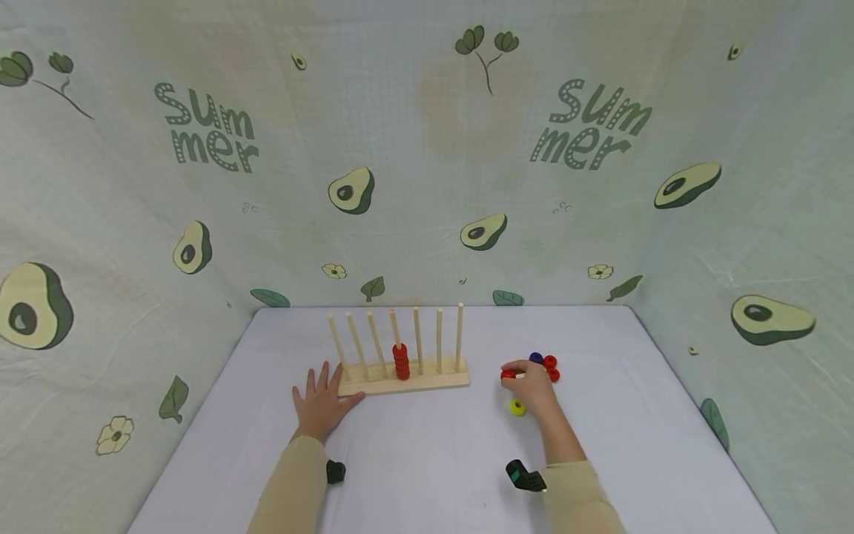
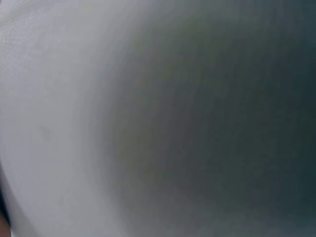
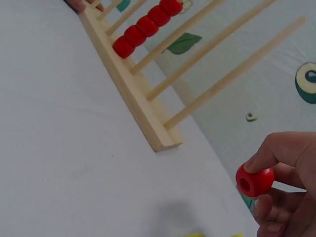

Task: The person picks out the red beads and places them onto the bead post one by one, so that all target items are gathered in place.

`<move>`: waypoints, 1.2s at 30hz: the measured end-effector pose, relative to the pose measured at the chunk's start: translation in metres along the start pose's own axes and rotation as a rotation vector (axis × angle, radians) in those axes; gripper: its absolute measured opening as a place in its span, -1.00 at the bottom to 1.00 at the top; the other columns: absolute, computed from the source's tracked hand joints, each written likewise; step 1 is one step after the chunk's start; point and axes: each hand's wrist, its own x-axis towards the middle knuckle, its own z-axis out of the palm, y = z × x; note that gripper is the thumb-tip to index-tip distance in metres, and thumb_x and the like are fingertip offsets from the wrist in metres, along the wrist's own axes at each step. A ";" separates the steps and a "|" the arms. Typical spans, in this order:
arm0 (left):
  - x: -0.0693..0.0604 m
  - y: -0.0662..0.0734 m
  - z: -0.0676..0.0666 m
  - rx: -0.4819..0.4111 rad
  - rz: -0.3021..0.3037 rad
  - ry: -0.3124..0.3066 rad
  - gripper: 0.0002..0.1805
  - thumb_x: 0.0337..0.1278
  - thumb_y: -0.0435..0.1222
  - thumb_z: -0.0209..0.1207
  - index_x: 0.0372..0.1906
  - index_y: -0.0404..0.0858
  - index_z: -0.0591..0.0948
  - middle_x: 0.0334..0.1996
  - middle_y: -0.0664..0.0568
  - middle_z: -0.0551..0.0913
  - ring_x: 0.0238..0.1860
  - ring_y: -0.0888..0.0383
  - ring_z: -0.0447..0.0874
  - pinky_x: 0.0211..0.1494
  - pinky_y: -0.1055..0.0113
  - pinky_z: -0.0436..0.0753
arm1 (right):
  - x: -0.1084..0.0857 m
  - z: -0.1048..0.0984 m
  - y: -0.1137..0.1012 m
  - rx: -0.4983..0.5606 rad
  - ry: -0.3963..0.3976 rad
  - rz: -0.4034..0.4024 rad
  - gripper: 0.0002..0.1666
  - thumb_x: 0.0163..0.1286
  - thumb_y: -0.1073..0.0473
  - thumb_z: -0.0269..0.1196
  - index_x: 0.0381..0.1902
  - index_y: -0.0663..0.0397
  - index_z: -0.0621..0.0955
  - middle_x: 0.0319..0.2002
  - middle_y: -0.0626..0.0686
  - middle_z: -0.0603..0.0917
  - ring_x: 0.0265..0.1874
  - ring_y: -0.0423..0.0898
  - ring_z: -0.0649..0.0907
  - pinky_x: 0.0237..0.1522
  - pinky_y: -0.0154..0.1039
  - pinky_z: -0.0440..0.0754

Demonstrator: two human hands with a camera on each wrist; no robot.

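A wooden peg rack [image 1: 437, 381] with a row of upright pegs stands on the table. Several red beads [image 1: 401, 362] are stacked on its middle peg. My left hand [image 1: 320, 408] lies at the rack's left end with fingers spread, touching the base. To the right of the rack, my right hand [image 1: 535, 387] pinches a red bead [image 3: 254, 180] between thumb and fingers, raised above the table. The bead's hole shows in the right wrist view. The left wrist view is mostly a dark blur and hides that hand's work.
Loose red beads [image 1: 550, 362] and a dark blue bead [image 1: 537, 357] lie just beyond my right hand. A yellow bead [image 1: 517, 407] sits nearer, below that hand. Patterned cloth [image 1: 414, 148] hangs behind and along both sides of the white table [image 1: 414, 460].
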 end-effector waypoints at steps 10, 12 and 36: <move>0.001 -0.001 0.000 0.005 -0.003 -0.006 0.12 -0.02 0.47 0.02 0.52 -0.17 0.16 0.51 -0.29 -0.02 0.47 -0.38 -0.26 0.28 -0.47 -0.32 | -0.015 0.003 -0.031 -0.013 -0.072 -0.043 -0.70 0.26 0.22 0.31 -0.03 0.15 0.68 0.04 0.17 0.61 0.02 0.13 0.51 0.04 0.07 0.57; 0.000 0.000 0.000 0.006 -0.005 -0.011 0.12 -0.02 0.47 0.02 0.52 -0.17 0.15 0.51 -0.28 -0.02 0.47 -0.37 -0.26 0.29 -0.46 -0.32 | -0.018 0.003 -0.036 -0.016 -0.081 -0.053 -0.70 0.26 0.22 0.31 -0.04 0.14 0.67 0.03 0.15 0.61 -0.02 0.11 0.52 0.00 0.05 0.59; 0.000 0.000 -0.001 0.012 0.005 -0.008 0.11 0.01 0.45 0.03 0.52 -0.17 0.14 0.51 -0.29 -0.03 0.47 -0.38 -0.27 0.28 -0.47 -0.32 | -0.037 0.017 -0.111 0.054 -0.114 -0.288 -0.73 0.14 0.22 0.44 -0.16 0.10 0.71 -0.30 0.01 0.60 -0.38 -0.05 0.48 -0.49 -0.25 0.47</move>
